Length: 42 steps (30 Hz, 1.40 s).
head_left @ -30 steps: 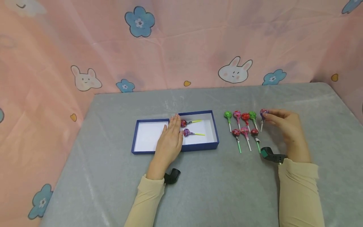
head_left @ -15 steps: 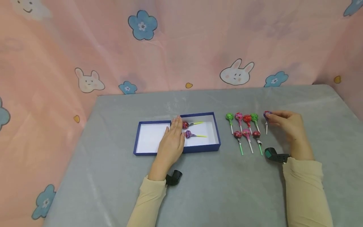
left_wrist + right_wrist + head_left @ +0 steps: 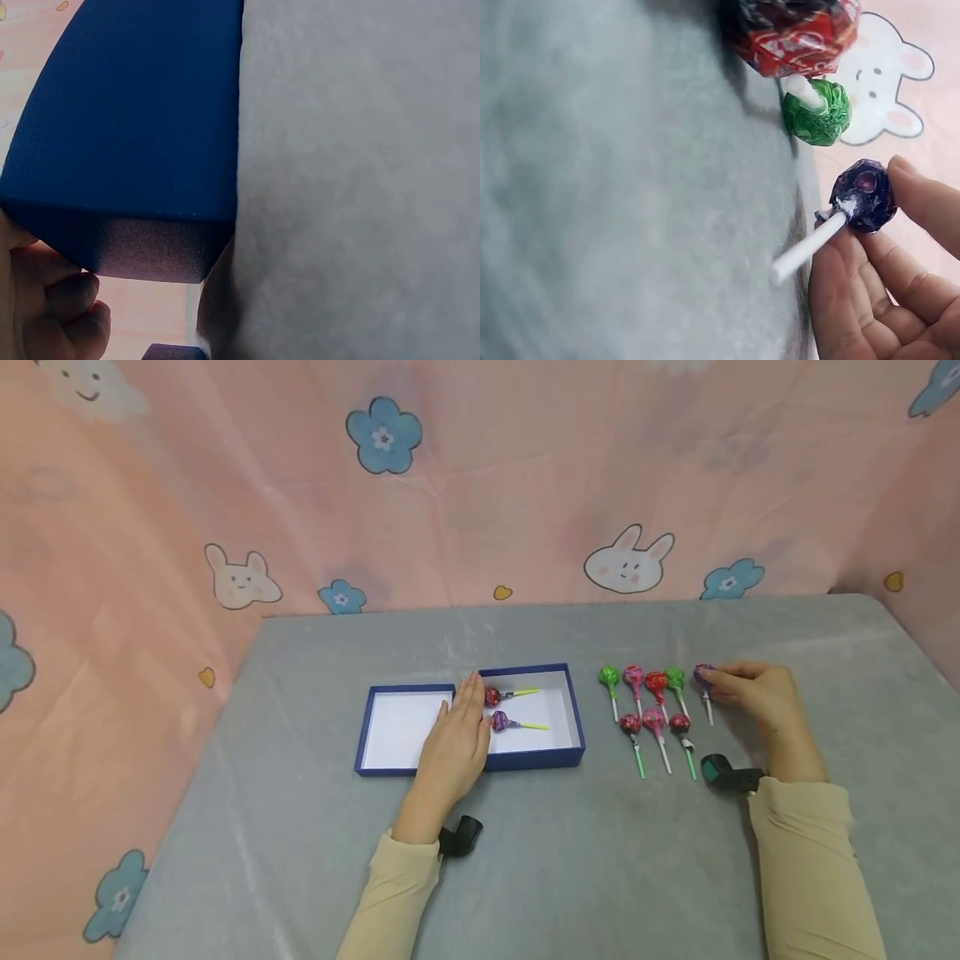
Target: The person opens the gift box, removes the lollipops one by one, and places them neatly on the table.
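In the head view my left hand (image 3: 453, 743) lies with straight fingers along the left end of a blue box (image 3: 534, 761), where a shallower blue lid (image 3: 363, 731) meets it. The left wrist view shows the box's outer wall (image 3: 135, 112) beside the fingers. Two lollipops with yellow sticks, one red (image 3: 492, 697) and one purple (image 3: 500, 721), lie inside the box. My right hand (image 3: 768, 702) pinches the wrapped head of a purple lollipop (image 3: 866, 191) between thumb and fingers. Its white stick points toward the front of the table, beside a green lollipop (image 3: 675, 679).
Several wrapped lollipops lie in two rows right of the box, including a green one (image 3: 609, 677), a pink one (image 3: 654, 720) and a red one (image 3: 630, 724). A pink patterned cloth (image 3: 480, 510) hangs behind the grey table (image 3: 570, 868).
The held purple lollipop has turned slightly, its stick swinging from pointing a little left to a little right. My left hand stays at the box. The head view has shifted slightly.
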Motion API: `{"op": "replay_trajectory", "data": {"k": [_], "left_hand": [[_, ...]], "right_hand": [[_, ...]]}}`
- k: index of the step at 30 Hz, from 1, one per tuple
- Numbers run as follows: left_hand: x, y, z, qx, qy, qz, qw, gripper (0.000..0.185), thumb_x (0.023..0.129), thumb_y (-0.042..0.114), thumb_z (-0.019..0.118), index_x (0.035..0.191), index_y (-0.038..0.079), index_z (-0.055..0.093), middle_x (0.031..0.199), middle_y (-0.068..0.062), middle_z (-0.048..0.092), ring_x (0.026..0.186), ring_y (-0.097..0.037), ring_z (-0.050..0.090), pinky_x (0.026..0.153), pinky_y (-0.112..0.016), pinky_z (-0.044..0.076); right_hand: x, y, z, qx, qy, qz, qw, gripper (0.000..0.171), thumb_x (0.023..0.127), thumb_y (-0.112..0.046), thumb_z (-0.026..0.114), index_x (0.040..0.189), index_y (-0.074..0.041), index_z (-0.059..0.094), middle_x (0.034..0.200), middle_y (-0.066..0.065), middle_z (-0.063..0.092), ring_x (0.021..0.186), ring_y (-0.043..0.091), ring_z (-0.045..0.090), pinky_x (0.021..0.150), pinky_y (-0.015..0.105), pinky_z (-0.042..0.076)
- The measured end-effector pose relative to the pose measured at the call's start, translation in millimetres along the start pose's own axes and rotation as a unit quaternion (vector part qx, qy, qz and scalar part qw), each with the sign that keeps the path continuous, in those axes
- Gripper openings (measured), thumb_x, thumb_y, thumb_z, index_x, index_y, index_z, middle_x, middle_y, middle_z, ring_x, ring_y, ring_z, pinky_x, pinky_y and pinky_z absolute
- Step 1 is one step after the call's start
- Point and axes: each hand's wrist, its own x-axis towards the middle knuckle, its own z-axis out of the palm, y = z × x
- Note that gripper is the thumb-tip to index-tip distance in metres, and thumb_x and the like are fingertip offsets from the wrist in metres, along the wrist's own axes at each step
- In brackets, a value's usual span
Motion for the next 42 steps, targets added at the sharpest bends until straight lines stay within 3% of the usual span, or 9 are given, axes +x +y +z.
{"op": "replay_trajectory", "data": {"k": [4, 10, 14, 22, 28, 32, 35, 40, 42], "left_hand": [[-0.8, 0.2, -0.1, -0.001, -0.002, -0.002, 1.0000, 0.053, 0.100, 0.019, 0.040, 0.147, -0.001, 0.026, 0.153, -0.011, 0.023, 0.141, -0.021, 0.020, 0.112, -0.047, 0.020], [-1.5, 0.3, 0.2, -0.001, -0.002, -0.003, 1.0000, 0.053, 0.100, 0.019, 0.041, 0.147, -0.001, 0.026, 0.153, -0.011, 0.023, 0.141, -0.021, 0.020, 0.111, -0.048, 0.020], [-1.6, -0.1, 1.3, -0.004, -0.001, -0.001, 1.0000, 0.053, 0.100, 0.019, 0.041, 0.147, -0.001, 0.026, 0.153, -0.011, 0.023, 0.141, -0.022, 0.020, 0.111, -0.048, 0.020], [-1.6, 0.6, 0.6, -0.004, 0.002, 0.001, 1.0000, 0.052, 0.101, 0.019, 0.041, 0.147, -0.001, 0.027, 0.153, -0.010, 0.023, 0.141, -0.021, 0.020, 0.112, -0.047, 0.020], [-1.0, 1.1, 0.3, -0.008, -0.001, 0.000, 1.0000, 0.052, 0.101, 0.019, 0.040, 0.147, -0.001, 0.026, 0.153, -0.010, 0.022, 0.141, -0.021, 0.019, 0.112, -0.047, 0.020], [-0.5, 1.3, 0.6, -0.007, -0.002, 0.001, 1.0000, 0.052, 0.101, 0.019, 0.041, 0.147, -0.001, 0.026, 0.153, -0.010, 0.023, 0.141, -0.021, 0.019, 0.112, -0.047, 0.019], [-0.1, 1.2, 0.6, -0.004, -0.002, 0.001, 1.0000, 0.052, 0.101, 0.019, 0.041, 0.147, -0.001, 0.026, 0.153, -0.010, 0.023, 0.141, -0.021, 0.019, 0.112, -0.047, 0.020], [0.1, 0.7, -0.7, -0.001, -0.003, 0.000, 1.0000, 0.053, 0.101, 0.019, 0.040, 0.147, -0.001, 0.025, 0.153, -0.010, 0.022, 0.141, -0.023, 0.020, 0.112, -0.047, 0.020], [-0.1, 0.3, -0.8, 0.000, -0.004, 0.000, 1.0000, 0.052, 0.101, 0.018, 0.040, 0.147, -0.001, 0.026, 0.153, -0.011, 0.022, 0.141, -0.023, 0.020, 0.112, -0.047, 0.020]], "right_hand": [[-0.5, 1.2, -0.5, 0.002, 0.007, -0.002, 1.000, 0.032, 0.089, -0.022, 0.065, 0.104, 0.007, 0.062, 0.069, -0.026, 0.055, 0.063, -0.007, 0.058, 0.059, 0.012, 0.050], [-2.7, 1.7, -0.9, -0.077, -0.010, 0.005, 0.997, 0.049, 0.090, -0.027, 0.063, 0.114, 0.015, 0.058, 0.073, -0.021, 0.056, 0.061, -0.010, 0.056, 0.056, 0.011, 0.047], [-5.9, 2.5, -2.4, -0.091, -0.029, -0.006, 0.995, 0.048, 0.090, -0.024, 0.063, 0.113, 0.018, 0.057, 0.078, -0.013, 0.060, 0.062, -0.008, 0.057, 0.058, 0.012, 0.049], [-14.0, 4.8, -4.7, -0.124, -0.039, -0.008, 0.991, 0.046, 0.088, -0.025, 0.066, 0.108, 0.016, 0.061, 0.077, -0.013, 0.061, 0.061, -0.004, 0.056, 0.056, 0.014, 0.047], [-18.9, 4.7, -7.1, -0.091, -0.043, -0.015, 0.995, 0.046, 0.088, -0.023, 0.067, 0.109, 0.017, 0.060, 0.072, -0.020, 0.058, 0.063, -0.004, 0.059, 0.058, 0.014, 0.049], [-24.9, 1.2, -11.3, -0.091, -0.036, -0.026, 0.995, 0.046, 0.089, -0.026, 0.066, 0.111, 0.014, 0.059, 0.070, -0.023, 0.060, 0.065, -0.004, 0.059, 0.065, 0.017, 0.044], [-28.9, -5.4, -12.0, -0.098, -0.024, -0.032, 0.994, 0.046, 0.089, -0.030, 0.065, 0.111, 0.010, 0.061, 0.072, -0.026, 0.058, 0.070, -0.004, 0.055, 0.068, 0.022, 0.039], [-34.9, -22.7, -5.8, -0.081, -0.023, -0.060, 0.995, 0.044, 0.088, -0.029, 0.066, 0.111, 0.008, 0.062, 0.079, -0.030, 0.056, 0.078, -0.004, 0.053, 0.069, 0.018, 0.042], [-38.4, -30.6, -1.6, -0.071, -0.031, -0.065, 0.995, 0.047, 0.088, -0.030, 0.067, 0.113, 0.009, 0.061, 0.080, -0.030, 0.056, 0.078, -0.005, 0.054, 0.080, 0.027, 0.044]]}}
